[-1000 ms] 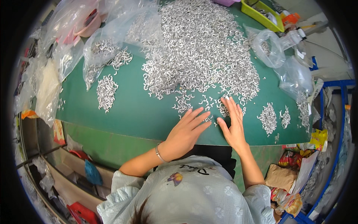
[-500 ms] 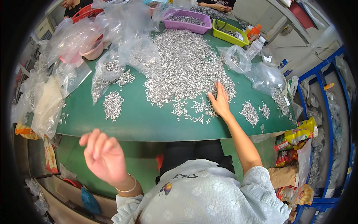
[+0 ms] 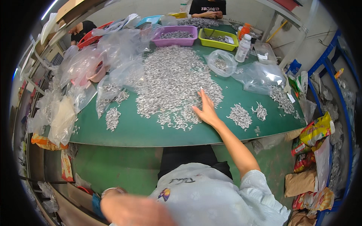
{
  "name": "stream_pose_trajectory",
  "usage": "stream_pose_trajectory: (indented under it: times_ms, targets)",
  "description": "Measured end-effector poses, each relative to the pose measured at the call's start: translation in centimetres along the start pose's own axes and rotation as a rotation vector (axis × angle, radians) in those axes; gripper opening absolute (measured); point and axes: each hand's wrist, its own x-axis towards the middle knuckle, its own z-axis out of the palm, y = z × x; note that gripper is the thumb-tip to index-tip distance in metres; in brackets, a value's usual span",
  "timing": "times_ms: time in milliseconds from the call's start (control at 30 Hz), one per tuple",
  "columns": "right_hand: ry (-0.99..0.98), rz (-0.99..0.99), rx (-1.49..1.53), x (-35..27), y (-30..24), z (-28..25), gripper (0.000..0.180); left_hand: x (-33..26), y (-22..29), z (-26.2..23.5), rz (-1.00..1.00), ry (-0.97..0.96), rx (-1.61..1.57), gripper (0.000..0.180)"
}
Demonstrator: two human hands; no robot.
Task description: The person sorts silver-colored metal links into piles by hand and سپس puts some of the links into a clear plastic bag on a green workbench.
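Note:
A wide heap of small, curved silver-grey metal pieces (image 3: 173,79) covers the middle of the green table (image 3: 151,137). My right hand (image 3: 208,110) rests at the heap's near right edge, fingers stretched out and touching the pieces, thumb apart. Just to its right lie a small pile of the same pieces (image 3: 240,116) and a smaller one (image 3: 261,111). My left hand (image 3: 137,211), smeared by motion, is below the table edge close to my shirt; its fingers cannot be made out. Another small pile (image 3: 112,119) lies on the left.
Behind the heap stand a purple basket (image 3: 175,40) and a yellow-green basket (image 3: 218,44), both holding pieces. A white bottle (image 3: 243,48) stands beside them. Clear plastic bags (image 3: 120,49) crowd the left. A blue rack (image 3: 341,90) borders the right. Two people sit across the table.
My left hand has dropped from beside the table edge down toward my shirt and blurred. My right hand stays at the heap's near right edge. The view has shifted.

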Motion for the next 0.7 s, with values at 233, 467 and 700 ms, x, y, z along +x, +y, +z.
stream_pose_trajectory:
  times_ms: [233, 467, 700]
  targets:
    - [-0.372, -0.073, -0.058, -0.8, 1.1, -1.2, 0.086, 9.6, 5.2, 0.9, 0.143, -0.279, 0.048, 0.036]
    - [-0.072, -0.249, 0.063, 3.2, 0.1, -2.2, 0.062, 12.7, 7.0, -2.9, 0.408, -0.420, -0.382, 0.028]
    - [-0.219, -0.121, -0.333, 2.0, 1.0, 0.4, 0.081, 9.4, -6.6, -3.4, 0.194, 0.300, -0.416, 0.028]
